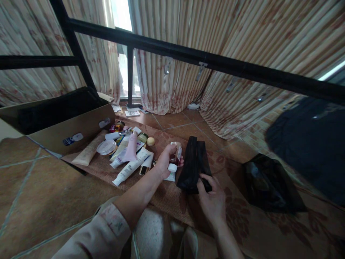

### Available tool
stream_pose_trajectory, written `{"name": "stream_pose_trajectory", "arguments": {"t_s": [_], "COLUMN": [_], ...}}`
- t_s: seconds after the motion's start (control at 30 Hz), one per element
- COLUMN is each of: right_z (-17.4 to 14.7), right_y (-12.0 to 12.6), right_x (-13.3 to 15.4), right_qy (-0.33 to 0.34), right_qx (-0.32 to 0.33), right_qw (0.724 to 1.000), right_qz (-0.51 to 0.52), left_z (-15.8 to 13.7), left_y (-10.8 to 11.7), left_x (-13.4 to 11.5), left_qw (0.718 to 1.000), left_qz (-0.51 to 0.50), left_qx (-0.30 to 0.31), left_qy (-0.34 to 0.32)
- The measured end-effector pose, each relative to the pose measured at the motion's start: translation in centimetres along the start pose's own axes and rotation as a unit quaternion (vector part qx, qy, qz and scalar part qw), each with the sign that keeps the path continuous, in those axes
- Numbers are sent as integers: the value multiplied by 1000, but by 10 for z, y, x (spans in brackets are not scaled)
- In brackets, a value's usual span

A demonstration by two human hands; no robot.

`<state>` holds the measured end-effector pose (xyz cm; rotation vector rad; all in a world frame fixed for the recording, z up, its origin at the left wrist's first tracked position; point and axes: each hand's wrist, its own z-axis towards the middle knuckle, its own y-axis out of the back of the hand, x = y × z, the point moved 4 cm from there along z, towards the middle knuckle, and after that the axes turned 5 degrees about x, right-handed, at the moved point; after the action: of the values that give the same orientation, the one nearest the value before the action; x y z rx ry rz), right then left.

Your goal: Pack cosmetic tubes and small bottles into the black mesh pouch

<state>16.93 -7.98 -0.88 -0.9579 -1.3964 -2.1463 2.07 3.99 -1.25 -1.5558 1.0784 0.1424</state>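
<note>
My bottle is reddish-brown with a white cap; my pouch is black. I see cream curtains patterned in red.

On the cloth, tubes lie between the box at left and the bag at right.

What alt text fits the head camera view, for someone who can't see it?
A person's left hand holds a small white-capped bottle while the right hand touches a black bag on a brown patterned cover. At left, assorted tubes lie beside an open cardboard box; striped curtains hang behind.
</note>
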Motion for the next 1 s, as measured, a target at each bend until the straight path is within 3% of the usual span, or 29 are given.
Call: {"name": "stream_pose_trajectory", "arguments": {"t_s": [0.23,0.43,1.0], "right_z": [0,0,0], "right_y": [-1,-2,-3], "right_x": [0,0,-4], "right_qy": [-1,-5,-2], "right_qx": [-3,0,-1], "right_qw": [1000,1000,1000], "right_qz": [9,11,15], "left_z": [-3,-6,-3], "left_y": [-6,-9,-6], "left_x": [-6,-5,-2], "left_qw": [999,998,996], "left_qz": [-14,-19,-46], "left_qx": [34,68,78], "left_qy": [-26,-6,-8]}}
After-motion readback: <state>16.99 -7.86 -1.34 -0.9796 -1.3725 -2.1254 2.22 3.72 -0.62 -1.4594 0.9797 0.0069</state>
